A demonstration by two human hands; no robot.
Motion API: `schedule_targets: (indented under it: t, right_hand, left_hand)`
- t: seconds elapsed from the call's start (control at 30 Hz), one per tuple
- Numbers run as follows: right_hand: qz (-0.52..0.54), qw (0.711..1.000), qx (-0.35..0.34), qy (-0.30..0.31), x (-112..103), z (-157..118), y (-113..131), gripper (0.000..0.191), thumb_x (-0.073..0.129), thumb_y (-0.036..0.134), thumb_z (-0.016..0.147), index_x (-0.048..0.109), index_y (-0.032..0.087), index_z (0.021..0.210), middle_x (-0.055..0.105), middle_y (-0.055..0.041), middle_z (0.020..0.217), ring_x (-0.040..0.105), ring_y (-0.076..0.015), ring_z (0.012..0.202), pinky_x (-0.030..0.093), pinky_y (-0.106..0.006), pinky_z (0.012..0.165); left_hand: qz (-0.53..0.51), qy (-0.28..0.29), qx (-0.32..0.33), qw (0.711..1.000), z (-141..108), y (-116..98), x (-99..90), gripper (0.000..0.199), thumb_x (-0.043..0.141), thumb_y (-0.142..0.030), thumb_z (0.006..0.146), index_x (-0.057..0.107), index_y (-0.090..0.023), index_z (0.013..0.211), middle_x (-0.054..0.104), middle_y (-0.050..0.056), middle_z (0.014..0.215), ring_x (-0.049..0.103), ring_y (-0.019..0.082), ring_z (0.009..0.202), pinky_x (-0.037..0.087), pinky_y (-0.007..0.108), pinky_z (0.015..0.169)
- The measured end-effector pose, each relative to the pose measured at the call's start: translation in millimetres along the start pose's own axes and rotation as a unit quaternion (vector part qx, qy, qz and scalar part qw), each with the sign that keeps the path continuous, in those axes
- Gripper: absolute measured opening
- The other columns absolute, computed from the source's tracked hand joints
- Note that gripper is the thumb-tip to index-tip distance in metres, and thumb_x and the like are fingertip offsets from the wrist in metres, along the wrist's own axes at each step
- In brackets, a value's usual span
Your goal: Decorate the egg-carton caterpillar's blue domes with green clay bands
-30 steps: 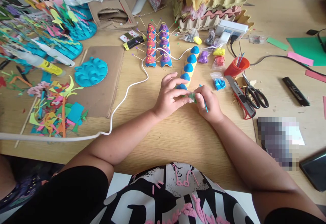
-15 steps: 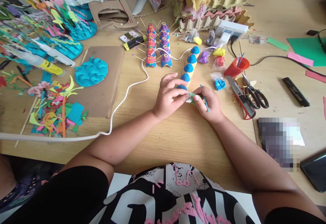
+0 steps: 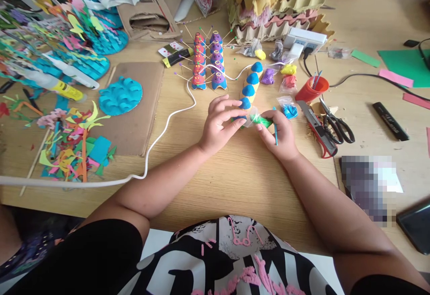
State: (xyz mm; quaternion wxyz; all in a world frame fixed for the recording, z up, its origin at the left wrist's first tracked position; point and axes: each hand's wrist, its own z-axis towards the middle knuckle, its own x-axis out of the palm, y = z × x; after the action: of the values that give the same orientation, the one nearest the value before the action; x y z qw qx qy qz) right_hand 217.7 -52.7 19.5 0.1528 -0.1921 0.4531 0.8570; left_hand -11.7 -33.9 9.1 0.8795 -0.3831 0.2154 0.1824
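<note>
My right hand is closed around a small clear plastic bag of green clay, and a thin blue stick is held in the same hand. Beside it, my left hand has thumb and forefinger drawn together in a pinch, the other fingers loosely bent; what the tips hold is too small to make out. Just beyond both hands lies a yellow egg-carton strip with blue clay-covered bumps, its near end partly behind my left fingers.
Red and purple carton caterpillars stand further back, pins sticking out. Bags of clay, an orange cup, a cutter and scissors lie right. A white cable crosses the left side near cardboard.
My hands have moved slightly apart. The green clay bag has shifted right with my right hand, and more of it shows. The blue stick has turned more upright.
</note>
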Motion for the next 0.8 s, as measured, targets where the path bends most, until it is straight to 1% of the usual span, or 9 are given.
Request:
schedule_targets:
  t: [0.1,0.27,0.37,0.47,0.53,0.63,0.7,0.8]
  right_hand:
    - [-0.015,1.000,-0.008,-0.012,-0.3,0.2,-0.9,0.039,0.074,0.062,0.095,0.064,0.025,0.103,0.073,-0.0041,0.091,0.065,-0.0194,0.079,0.055,-0.036,0.074]
    - [-0.009,0.999,-0.035,-0.009,0.4,-0.4,0.2,0.039,0.076,0.060,0.095,0.064,0.025,0.108,0.075,-0.0049,0.096,0.068,-0.0200,0.082,0.057,-0.037,0.076]
    - [-0.012,0.999,-0.035,-0.013,0.1,-1.3,0.0,0.038,0.075,0.060,0.095,0.064,0.025,0.107,0.075,-0.0051,0.096,0.068,-0.0197,0.081,0.057,-0.036,0.076]
    - [-0.020,0.999,-0.020,-0.026,0.1,-2.0,-0.7,0.036,0.072,0.060,0.097,0.064,0.025,0.106,0.075,-0.0051,0.096,0.067,-0.0198,0.081,0.057,-0.037,0.076]
    - [-0.022,0.999,-0.018,-0.035,0.9,-2.1,-1.0,0.035,0.072,0.058,0.098,0.064,0.026,0.106,0.075,-0.0048,0.095,0.067,-0.0198,0.081,0.057,-0.037,0.076]
    - [-0.029,0.998,-0.030,-0.048,2.5,-1.7,-1.1,0.034,0.074,0.057,0.097,0.064,0.026,0.106,0.075,-0.0051,0.095,0.068,-0.0205,0.082,0.058,-0.038,0.077]
    - [-0.040,0.997,-0.037,-0.052,2.9,-1.5,-1.3,0.034,0.075,0.057,0.096,0.064,0.026,0.107,0.075,-0.0054,0.096,0.070,-0.0214,0.083,0.058,-0.038,0.077]
    - [-0.055,0.997,-0.044,-0.045,1.7,-1.7,-1.5,0.036,0.075,0.060,0.095,0.065,0.026,0.107,0.075,-0.0056,0.095,0.071,-0.0229,0.084,0.059,-0.040,0.078]
  left_hand:
    - [0.005,-0.017,0.006,1.000,0.1,-0.6,0.7,0.023,0.068,-0.048,0.104,0.080,-0.029,0.106,0.073,0.004,0.130,0.054,0.024,0.145,0.041,0.055,0.132]
    - [-0.009,0.001,0.029,1.000,-1.1,-5.9,-0.9,0.027,0.060,-0.047,0.108,0.077,-0.027,0.100,0.072,0.005,0.132,0.052,0.024,0.146,0.042,0.053,0.131]
    - [-0.002,0.005,0.039,0.999,-1.4,-8.5,-0.8,0.025,0.067,-0.049,0.104,0.075,-0.027,0.097,0.071,0.005,0.132,0.050,0.026,0.147,0.039,0.053,0.132]
    - [0.018,0.008,0.033,0.999,-0.9,-8.4,0.6,0.021,0.069,-0.046,0.102,0.074,-0.027,0.095,0.072,0.005,0.129,0.051,0.026,0.145,0.039,0.054,0.131]
    - [0.024,-0.006,0.035,0.999,-0.6,-8.0,1.1,0.021,0.067,-0.046,0.104,0.074,-0.028,0.095,0.072,0.004,0.126,0.053,0.026,0.141,0.040,0.054,0.130]
    - [0.043,-0.020,0.030,0.998,-0.6,-8.4,0.0,0.026,0.064,-0.050,0.105,0.074,-0.028,0.094,0.073,0.004,0.123,0.055,0.025,0.138,0.041,0.054,0.129]
    - [0.050,-0.014,0.019,0.998,-0.8,-8.7,-1.1,0.030,0.061,-0.052,0.106,0.075,-0.028,0.093,0.073,0.004,0.122,0.055,0.025,0.139,0.042,0.054,0.129]
    - [0.029,-0.009,-0.001,1.000,-1.2,-6.5,-0.8,0.036,0.053,-0.050,0.110,0.078,-0.028,0.095,0.073,0.005,0.124,0.055,0.025,0.140,0.042,0.053,0.129]
